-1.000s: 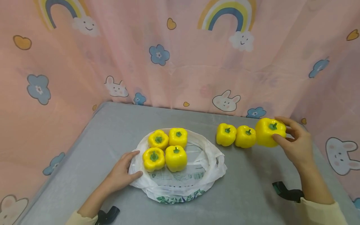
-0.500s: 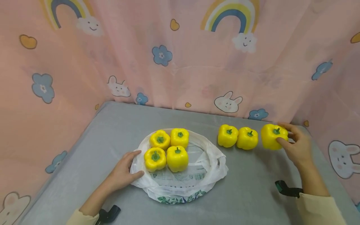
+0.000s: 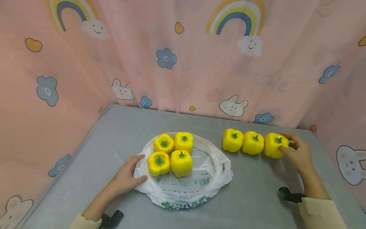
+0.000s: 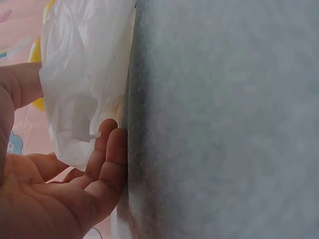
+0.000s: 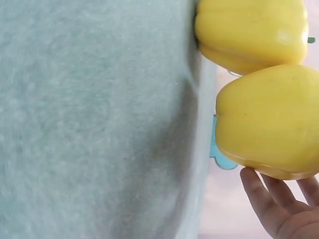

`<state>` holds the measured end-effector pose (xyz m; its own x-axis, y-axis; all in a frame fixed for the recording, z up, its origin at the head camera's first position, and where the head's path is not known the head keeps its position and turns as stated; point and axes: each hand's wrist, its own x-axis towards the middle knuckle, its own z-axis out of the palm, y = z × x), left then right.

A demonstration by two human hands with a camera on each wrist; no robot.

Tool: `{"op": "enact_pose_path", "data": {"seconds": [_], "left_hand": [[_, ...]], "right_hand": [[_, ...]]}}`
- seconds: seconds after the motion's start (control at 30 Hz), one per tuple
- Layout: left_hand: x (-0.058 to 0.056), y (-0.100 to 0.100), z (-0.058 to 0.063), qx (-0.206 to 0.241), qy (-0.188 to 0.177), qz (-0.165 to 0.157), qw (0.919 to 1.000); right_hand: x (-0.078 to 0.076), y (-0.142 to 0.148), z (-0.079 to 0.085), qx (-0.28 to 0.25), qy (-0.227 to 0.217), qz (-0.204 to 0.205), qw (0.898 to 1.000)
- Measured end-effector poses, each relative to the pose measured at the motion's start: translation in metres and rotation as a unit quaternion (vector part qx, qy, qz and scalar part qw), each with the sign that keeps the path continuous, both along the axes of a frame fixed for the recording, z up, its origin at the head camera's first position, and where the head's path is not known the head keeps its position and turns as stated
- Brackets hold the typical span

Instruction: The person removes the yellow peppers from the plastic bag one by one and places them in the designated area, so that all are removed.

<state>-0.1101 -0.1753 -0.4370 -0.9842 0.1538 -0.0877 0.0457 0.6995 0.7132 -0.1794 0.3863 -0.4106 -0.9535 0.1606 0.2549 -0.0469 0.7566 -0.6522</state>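
At the right end of a row of yellow bell peppers, my right hand [image 3: 298, 152] holds a yellow bell pepper [image 3: 275, 145] between thumb and fingers. In the right wrist view a narrow gap shows between this pepper [image 5: 269, 122] and the grey tabletop. Two more bell peppers, a middle one [image 3: 253, 143] and a left one [image 3: 233, 140], stand beside it, stems up. My left hand [image 3: 127, 174] grips the left side of a white plastic bag [image 3: 221, 173], thumb over its rim. Several yellow bell peppers [image 3: 181, 163] sit inside the bag's left half.
The grey cloth-covered table [image 3: 246, 197] reaches back to a pink patterned curtain [image 3: 194, 79], which also hangs along both sides. The bag's handle loop [image 3: 227, 165] lies toward the pepper row. Black wrist mounts [image 3: 290, 194] sit on both forearms.
My right hand has lowered its bell pepper toward the table, in line with the other two. My left hand keeps its grip on the bag. The head view shifts slightly.
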Motion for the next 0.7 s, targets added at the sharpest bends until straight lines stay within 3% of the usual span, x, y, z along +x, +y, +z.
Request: {"op": "enact_pose_path", "data": {"seconds": [0.23,0.5,0.7], "left_hand": [[-0.001,0.0,-0.004,0.0,0.002,0.004,1.0],[0.0,0.0,-0.003,0.001,0.003,0.007,1.0],[-0.001,0.001,-0.005,0.003,0.002,0.008,1.0]], "right_hand": [[-0.003,-0.002,-0.003,0.014,-0.028,0.002,1.0],[-0.003,0.005,-0.011,0.004,-0.006,0.032,0.999],[-0.003,0.006,-0.013,0.006,-0.029,0.033,0.999]]}}
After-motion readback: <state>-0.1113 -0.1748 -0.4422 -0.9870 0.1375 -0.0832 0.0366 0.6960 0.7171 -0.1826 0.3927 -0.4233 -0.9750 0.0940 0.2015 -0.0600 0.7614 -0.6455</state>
